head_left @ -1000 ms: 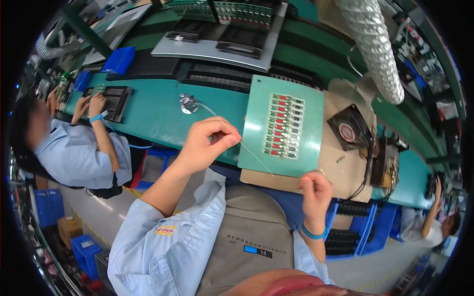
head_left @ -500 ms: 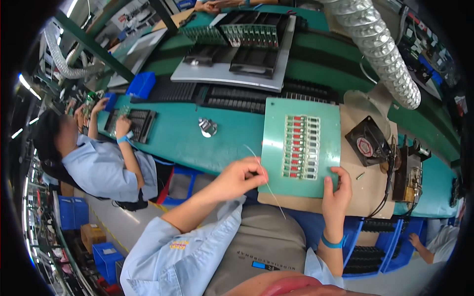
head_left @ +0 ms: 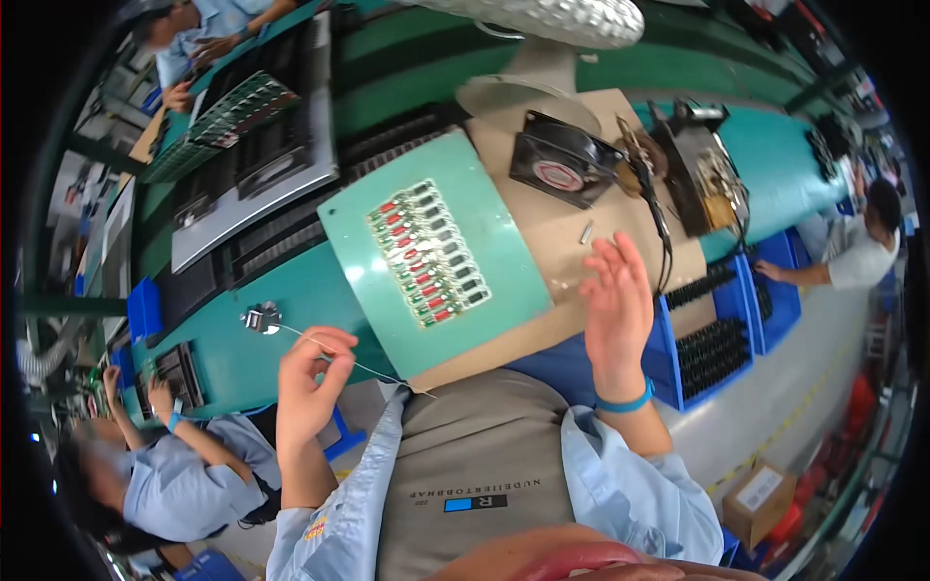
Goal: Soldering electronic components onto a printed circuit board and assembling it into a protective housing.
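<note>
the thin wire (head_left: pixel 363 368) runs from a small metal spool (head_left: pixel 262 317) on the teal counter (head_left: pixel 232 363) down toward four o'clock, ending just at the near corner of the green fixture plate (head_left: pixel 431 257). the left hand (head_left: pixel 310 382) is closed in a pinch, thumb and forefinger nipped on the wire partway along its length, the other fingers curled in loosely; it sits at about eight o'clock from the plate, just off the counter's near edge. the right hand (head_left: pixel 615 310) is wide open and holds nothing, fingers spread and pointing toward twelve o'clock, palm hovering above the brown cardboard sheet (head_left: pixel 552 232) at about three o'clock from the plate; whether it touches the cardboard cannot be told. a blue band (head_left: pixel 625 400) circles its wrist. the green plate lies tilted on the cardboard and carries a block of small red and black components (head_left: pixel 426 254) set in rows across its middle. at two o'clock from the plate rests a black square fan (head_left: pixel 562 160), and beyond it, toward three o'clock, a stand with tangled wires and a black cable (head_left: pixel 712 179). blue bins (head_left: pixel 712 324) of dark parts stand at four o'clock from the right hand, below the counter's edge. at seven o'clock a second person in a light blue shirt (head_left: pixel 170 474) works at the same counter, and another person in white (head_left: pixel 862 252) stands far off at three o'clock. a ribbed silver duct (head_left: pixel 552 15) hangs at twelve o'clock.
</note>
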`<state>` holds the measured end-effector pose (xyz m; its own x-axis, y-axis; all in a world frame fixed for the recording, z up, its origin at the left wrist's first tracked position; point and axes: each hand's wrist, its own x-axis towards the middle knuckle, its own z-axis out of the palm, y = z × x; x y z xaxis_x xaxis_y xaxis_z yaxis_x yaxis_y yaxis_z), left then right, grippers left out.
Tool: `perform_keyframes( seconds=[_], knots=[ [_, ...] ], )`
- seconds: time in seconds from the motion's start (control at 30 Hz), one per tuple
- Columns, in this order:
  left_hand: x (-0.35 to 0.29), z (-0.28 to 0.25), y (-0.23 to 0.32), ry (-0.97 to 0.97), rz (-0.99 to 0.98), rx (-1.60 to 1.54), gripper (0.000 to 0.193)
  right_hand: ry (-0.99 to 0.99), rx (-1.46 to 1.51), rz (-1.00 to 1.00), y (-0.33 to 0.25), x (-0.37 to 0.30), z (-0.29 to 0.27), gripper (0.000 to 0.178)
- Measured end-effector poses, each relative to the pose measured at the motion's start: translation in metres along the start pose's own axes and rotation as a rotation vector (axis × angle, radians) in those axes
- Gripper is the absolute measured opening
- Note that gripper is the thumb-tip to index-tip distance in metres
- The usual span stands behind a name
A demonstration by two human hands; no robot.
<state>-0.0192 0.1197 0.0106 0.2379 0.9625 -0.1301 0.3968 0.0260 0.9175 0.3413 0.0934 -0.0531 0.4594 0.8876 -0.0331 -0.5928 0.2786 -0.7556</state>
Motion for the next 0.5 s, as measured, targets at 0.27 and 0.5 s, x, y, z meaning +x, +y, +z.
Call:
perform_keyframes(
  seconds=[0.27, 0.5],
  knots=[
    [0.006, 0.007, 0.008, 0.049, 0.123, -0.06, 0.008, 0.158, 0.721, 0.164, -0.015, 0.084, -0.048, 0.04],
    [0.001, 0.004, 0.005, 0.111, 0.061, -0.18, 0.01, 0.118, 0.295, -0.235, -0.021, 0.063, -0.051, 0.036]
  ],
)
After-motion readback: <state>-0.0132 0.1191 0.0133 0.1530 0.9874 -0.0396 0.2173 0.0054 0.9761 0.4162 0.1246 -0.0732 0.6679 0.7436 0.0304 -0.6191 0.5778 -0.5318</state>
